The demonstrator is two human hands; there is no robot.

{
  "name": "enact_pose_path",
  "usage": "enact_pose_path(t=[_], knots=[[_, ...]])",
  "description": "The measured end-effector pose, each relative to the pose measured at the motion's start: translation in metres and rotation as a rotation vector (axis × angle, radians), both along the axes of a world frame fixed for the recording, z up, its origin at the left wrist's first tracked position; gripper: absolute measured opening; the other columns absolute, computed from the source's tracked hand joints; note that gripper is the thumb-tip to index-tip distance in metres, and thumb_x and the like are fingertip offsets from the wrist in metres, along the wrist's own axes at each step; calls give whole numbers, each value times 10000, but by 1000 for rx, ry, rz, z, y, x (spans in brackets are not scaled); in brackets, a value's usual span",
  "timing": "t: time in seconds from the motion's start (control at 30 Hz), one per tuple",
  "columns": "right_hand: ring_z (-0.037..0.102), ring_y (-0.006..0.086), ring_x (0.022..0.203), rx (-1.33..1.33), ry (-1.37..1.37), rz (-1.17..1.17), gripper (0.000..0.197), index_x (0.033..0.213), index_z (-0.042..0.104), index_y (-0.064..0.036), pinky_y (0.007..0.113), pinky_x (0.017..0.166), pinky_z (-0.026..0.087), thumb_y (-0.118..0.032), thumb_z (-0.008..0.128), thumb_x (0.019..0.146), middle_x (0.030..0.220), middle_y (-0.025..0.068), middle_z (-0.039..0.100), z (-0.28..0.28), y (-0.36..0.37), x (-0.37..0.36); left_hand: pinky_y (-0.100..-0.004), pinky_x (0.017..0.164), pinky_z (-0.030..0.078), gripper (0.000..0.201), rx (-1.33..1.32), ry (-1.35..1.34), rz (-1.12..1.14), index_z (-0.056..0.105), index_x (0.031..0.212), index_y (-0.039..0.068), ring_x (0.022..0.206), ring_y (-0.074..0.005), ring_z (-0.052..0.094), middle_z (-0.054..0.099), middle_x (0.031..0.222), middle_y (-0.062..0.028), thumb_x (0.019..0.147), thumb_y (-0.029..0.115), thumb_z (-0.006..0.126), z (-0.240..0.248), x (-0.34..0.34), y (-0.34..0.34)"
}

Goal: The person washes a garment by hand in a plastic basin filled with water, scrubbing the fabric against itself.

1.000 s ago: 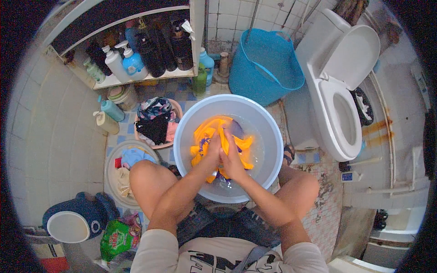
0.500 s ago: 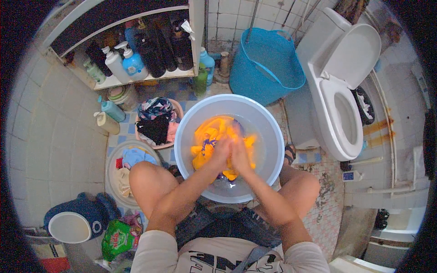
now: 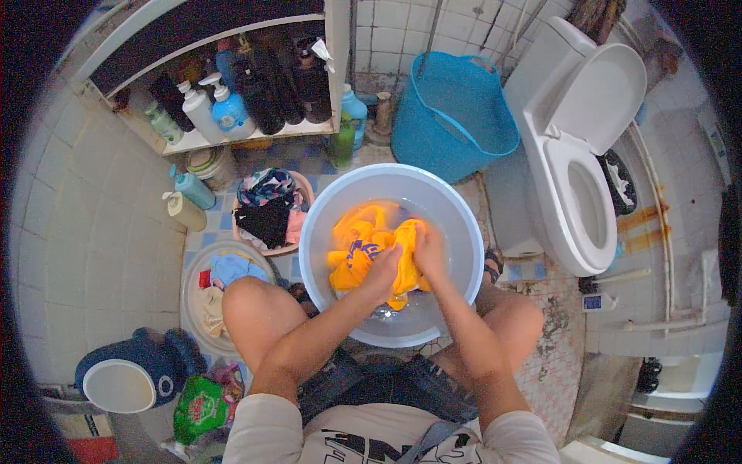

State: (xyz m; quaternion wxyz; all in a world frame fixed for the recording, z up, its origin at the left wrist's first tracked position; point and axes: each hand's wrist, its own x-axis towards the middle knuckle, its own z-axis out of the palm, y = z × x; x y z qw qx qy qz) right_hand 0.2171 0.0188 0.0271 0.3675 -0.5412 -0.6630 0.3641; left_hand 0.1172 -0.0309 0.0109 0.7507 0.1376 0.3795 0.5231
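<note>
A wet orange-yellow garment with dark purple print [image 3: 357, 254] lies bunched in a pale blue-white basin [image 3: 308, 267] that holds some water. My left hand [image 3: 382, 272] is closed on a fold of it near the basin's middle. Just to the right, my right hand [image 3: 427, 249] grips the same raised fold, its fingers curled round the cloth. Both hands are above the water, close together. The rest of the cloth spreads to the left and partly under the water.
Left of the basin stand a pink tub [image 3: 305, 189] of dark and pink clothes and a round grey tub [image 3: 190, 298] with more laundry. A blue flexible bucket [image 3: 440, 147] is behind, a toilet [image 3: 572, 193] at right. Bottles [image 3: 229, 116] fill the shelf.
My hands were pressed together and blurred over the cloth. Now they are slightly apart, the right one farther right, with a fold of the orange garment lifted between them.
</note>
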Motion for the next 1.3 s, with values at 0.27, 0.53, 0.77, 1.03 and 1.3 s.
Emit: enact_pose_path(t=[0.27, 0.53, 0.77, 1.03, 1.3], knots=[[524, 345, 1018, 309, -151, 206, 330, 1160, 467, 19, 407, 860, 405, -139, 366, 889, 1108, 257, 522, 5, -57, -41, -365, 853, 440, 384, -248, -145, 76, 452, 1159, 20, 1002, -217, 524, 522, 1115, -101, 919, 309, 370, -16, -39, 27], [518, 347, 1003, -195, 266, -60, 306, 1140, 490, -14, 391, 902, 382, -128, 337, 902, 1045, 224, 546, -9, 11, 12, -414, 922, 402, 400, -21, -236, -81, 404, 1214, 25, 1059, -275, 516, 506, 1177, -138, 913, 286, 386, -15, -14, 12], [465, 350, 1090, 486, -262, 153, 326, 1170, 470, -10, 365, 949, 341, -102, 310, 902, 1185, 207, 485, -11, -41, -33, -375, 868, 428, 396, -231, -104, 92, 438, 1188, 34, 1023, -221, 515, 529, 1121, -97, 909, 309, 383, -16, -22, 18], [475, 336, 1079, -246, -34, 51, 327, 1162, 466, 6, 368, 939, 348, -122, 318, 901, 1178, 208, 485, 19, -5, -9, -391, 913, 403, 411, -5, -96, 144, 413, 1202, 29, 1030, -260, 519, 510, 1158, -126, 921, 322, 351, -43, -33, 11], [522, 322, 1015, -25, 32, 89, 347, 1209, 430, -23, 402, 880, 390, -130, 324, 897, 1076, 192, 555, -16, -15, -11, -354, 868, 428, 338, -29, -233, 88, 446, 1168, 22, 979, -221, 540, 527, 1119, -107, 913, 230, 366, -14, -18, 9]])
